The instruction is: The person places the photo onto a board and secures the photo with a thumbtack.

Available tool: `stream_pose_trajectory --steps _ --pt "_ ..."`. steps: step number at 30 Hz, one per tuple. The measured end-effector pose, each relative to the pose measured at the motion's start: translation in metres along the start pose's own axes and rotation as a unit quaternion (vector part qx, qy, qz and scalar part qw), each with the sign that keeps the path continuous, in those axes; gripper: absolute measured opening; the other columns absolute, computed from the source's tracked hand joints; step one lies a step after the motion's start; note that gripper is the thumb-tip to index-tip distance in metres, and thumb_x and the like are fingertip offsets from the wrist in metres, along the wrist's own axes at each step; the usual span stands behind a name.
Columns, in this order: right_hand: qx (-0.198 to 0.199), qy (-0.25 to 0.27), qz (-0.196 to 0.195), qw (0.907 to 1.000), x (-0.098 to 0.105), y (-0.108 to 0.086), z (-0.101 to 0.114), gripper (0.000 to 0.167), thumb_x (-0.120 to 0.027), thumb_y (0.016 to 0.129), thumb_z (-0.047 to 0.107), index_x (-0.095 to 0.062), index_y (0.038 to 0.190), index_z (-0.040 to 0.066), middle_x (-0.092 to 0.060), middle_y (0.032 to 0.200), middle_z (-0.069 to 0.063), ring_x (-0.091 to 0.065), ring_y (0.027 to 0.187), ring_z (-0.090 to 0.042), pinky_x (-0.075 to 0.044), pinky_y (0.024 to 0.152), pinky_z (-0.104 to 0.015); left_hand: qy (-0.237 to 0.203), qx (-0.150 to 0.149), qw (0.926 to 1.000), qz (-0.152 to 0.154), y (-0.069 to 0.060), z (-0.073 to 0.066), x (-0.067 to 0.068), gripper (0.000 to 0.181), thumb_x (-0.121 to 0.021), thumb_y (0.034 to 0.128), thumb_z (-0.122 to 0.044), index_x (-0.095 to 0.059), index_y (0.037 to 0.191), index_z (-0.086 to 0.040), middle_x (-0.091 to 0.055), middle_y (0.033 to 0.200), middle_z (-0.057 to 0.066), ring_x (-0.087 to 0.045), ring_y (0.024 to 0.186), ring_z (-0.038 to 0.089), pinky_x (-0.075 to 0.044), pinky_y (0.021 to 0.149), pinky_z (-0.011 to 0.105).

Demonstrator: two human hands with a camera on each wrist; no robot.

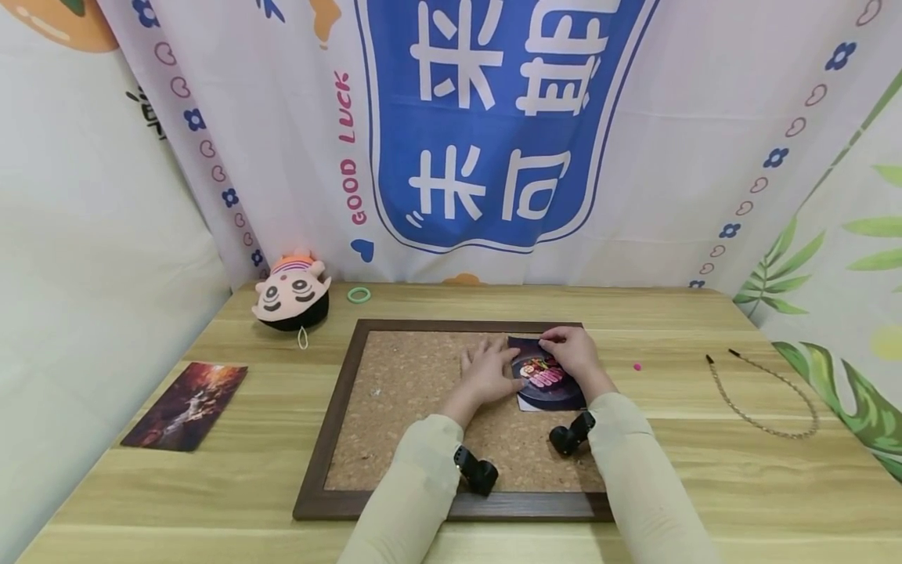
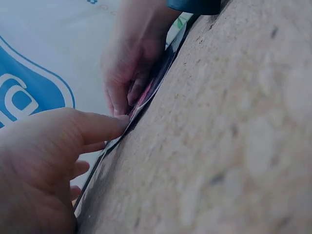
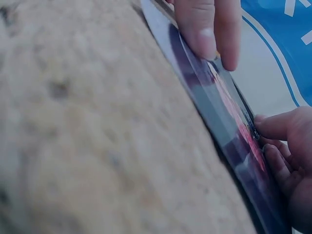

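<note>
A dark picture card (image 1: 547, 395) with a plate of food printed on it lies at the upper right of a framed corkboard (image 1: 402, 446). White shows under its lower-left corner. My left hand (image 1: 488, 377) spreads over the cork, with its thumb and fingertips touching the card's left edge. At the card's upper part, my right hand (image 1: 574, 354) bends its fingers, and the tips meet the surface. Whether something small sits between those tips is hidden. In the right wrist view, the card (image 3: 234, 131) appears edge-on, with a pale layer along one side.
A second picture (image 1: 186, 407) lies left of the board. Behind it are a plush doll (image 1: 292, 294) and a green ring (image 1: 358, 294). Right of the board are a small pink piece (image 1: 637, 366) and a chain with black ends (image 1: 764, 427). Printed curtains surround the table.
</note>
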State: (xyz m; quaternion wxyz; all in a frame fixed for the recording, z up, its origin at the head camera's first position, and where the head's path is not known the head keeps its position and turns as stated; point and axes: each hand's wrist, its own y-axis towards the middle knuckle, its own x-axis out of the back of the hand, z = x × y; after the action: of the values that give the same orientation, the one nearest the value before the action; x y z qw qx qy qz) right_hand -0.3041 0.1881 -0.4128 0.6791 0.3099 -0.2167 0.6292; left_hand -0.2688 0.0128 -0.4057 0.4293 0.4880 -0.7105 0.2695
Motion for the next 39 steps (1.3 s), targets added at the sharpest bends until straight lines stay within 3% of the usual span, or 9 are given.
stream_pose_trajectory --steps 6,16,29,39 --pt "-0.006 -0.011 0.0 0.9999 -0.001 0.0019 -0.0011 0.016 -0.061 0.08 0.017 -0.068 0.089 0.006 -0.062 0.093 -0.011 -0.054 0.085 -0.026 -0.04 0.073 -0.039 0.04 -0.02 0.9984 0.034 -0.0014 0.0024 -0.0008 0.056 -0.051 0.0825 -0.044 -0.039 0.131 -0.02 -0.021 0.14 0.003 -0.007 0.128 0.027 0.007 0.092 0.056" --pt "-0.001 -0.051 -0.014 0.9986 -0.0023 0.0005 0.0027 0.013 -0.062 0.079 0.018 -0.068 0.082 0.007 -0.063 0.082 -0.008 -0.056 0.077 -0.025 -0.04 0.068 -0.039 0.058 -0.019 0.9968 0.052 -0.0024 0.0023 -0.0006 0.056 -0.045 0.0845 -0.047 -0.034 0.134 -0.022 -0.017 0.141 0.001 -0.003 0.128 0.025 0.007 0.092 0.057" --pt "0.038 -0.046 -0.015 0.9981 -0.0043 0.0009 -0.0049 0.016 -0.059 0.082 0.019 -0.067 0.089 0.007 -0.062 0.082 -0.008 -0.055 0.073 -0.022 -0.04 0.066 -0.038 0.054 -0.021 0.997 0.051 -0.0044 0.0024 -0.0003 0.056 -0.045 0.0849 -0.046 -0.033 0.134 -0.022 -0.017 0.141 0.001 -0.002 0.128 0.025 0.008 0.091 0.058" --pt "0.029 -0.03 -0.025 0.9988 -0.0035 -0.0006 -0.0045 0.011 -0.061 0.08 0.015 -0.066 0.085 0.006 -0.06 0.075 -0.006 -0.051 0.065 -0.019 -0.038 0.059 -0.033 0.055 -0.019 0.9973 0.046 -0.0053 0.0004 0.0011 0.056 -0.047 0.0844 -0.045 -0.035 0.133 -0.022 -0.018 0.141 0.001 -0.003 0.128 0.026 0.007 0.092 0.058"
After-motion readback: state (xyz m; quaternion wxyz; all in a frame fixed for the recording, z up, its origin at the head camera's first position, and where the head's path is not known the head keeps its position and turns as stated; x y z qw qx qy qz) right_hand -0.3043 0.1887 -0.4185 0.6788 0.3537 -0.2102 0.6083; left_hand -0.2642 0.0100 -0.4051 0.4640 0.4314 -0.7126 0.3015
